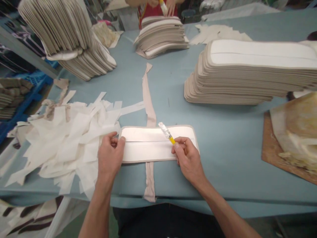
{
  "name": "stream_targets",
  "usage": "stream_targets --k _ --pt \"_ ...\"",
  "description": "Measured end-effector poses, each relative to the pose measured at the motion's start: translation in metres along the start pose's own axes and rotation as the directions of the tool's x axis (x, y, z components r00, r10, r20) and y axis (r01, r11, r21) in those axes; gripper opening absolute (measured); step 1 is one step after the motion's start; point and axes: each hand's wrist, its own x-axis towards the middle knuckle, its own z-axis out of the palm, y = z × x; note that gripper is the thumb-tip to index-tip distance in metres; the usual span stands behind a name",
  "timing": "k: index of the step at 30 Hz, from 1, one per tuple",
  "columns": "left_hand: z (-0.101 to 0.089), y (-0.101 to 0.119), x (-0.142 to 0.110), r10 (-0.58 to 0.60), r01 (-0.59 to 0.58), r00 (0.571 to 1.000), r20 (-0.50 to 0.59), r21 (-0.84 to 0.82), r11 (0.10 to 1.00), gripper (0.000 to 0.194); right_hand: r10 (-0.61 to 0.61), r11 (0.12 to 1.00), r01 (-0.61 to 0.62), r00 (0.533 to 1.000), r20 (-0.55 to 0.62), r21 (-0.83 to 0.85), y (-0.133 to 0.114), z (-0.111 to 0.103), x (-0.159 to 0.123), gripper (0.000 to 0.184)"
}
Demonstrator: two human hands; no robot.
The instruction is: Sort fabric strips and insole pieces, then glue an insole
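A white rectangular fabric panel (148, 151) with rounded corners, a beige bound edge and a lengthwise line lies flat in front of me. My left hand (110, 150) is at its left end, thumb on the edge and fingers curled. In my right hand (187, 155), above the panel's right part, is a small brush (166, 132) with a yellow handle and a whitish, coated head pointing up and left. Under the panel runs a beige fabric strip (149, 102), showing beyond both long sides.
Loose white strips (81, 132) pile up on the left. Stacked panels stand at right (228, 82), back middle (163, 34) and back left (66, 29). A stained, crusted sheet (294, 129) lies on a brown board at right. Across the table, a person's hands (170, 6) hold a similar brush.
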Motion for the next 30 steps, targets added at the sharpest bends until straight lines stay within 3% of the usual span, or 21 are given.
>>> stream_targets --k 2,4,7,11,14,19,24,30 --pt "-0.003 0.007 -0.005 -0.084 0.126 0.988 0.131 -0.360 0.924 0.058 -0.007 0.999 0.006 1.000 0.018 0.038 0.000 -0.001 0.000 0.029" --pt "-0.006 0.011 -0.012 -0.122 0.310 0.932 0.340 -0.577 0.756 0.056 -0.015 0.996 0.012 0.999 0.034 0.092 -0.002 -0.004 0.001 0.030" --pt "-0.013 0.014 -0.021 -0.159 0.500 0.846 0.509 -0.652 0.570 0.044 -0.023 0.986 0.012 0.998 0.064 0.164 -0.007 -0.009 -0.001 0.031" --pt "-0.023 0.013 -0.036 -0.195 0.593 0.802 0.565 -0.713 0.374 0.034 -0.043 0.971 0.020 0.995 0.089 0.240 -0.024 -0.011 -0.016 0.030" --pt "-0.028 0.017 -0.052 -0.165 0.577 0.816 0.555 -0.755 0.313 0.036 -0.068 0.958 0.038 0.993 0.098 0.284 -0.046 -0.005 -0.035 0.026" --pt "-0.030 0.024 -0.079 -0.091 0.562 0.819 0.567 -0.760 0.327 0.045 -0.046 0.965 -0.001 0.984 0.172 0.263 -0.073 0.021 -0.068 0.016" --pt "-0.026 0.021 -0.097 -0.041 0.631 0.760 0.648 -0.722 0.283 0.047 -0.054 0.991 0.034 0.988 0.148 0.133 -0.065 0.036 -0.088 0.009" --pt "-0.011 0.028 -0.111 -0.224 0.753 0.654 0.722 -0.650 0.102 0.043 -0.062 0.997 0.062 0.998 0.014 -0.043 -0.060 0.016 -0.103 0.008"
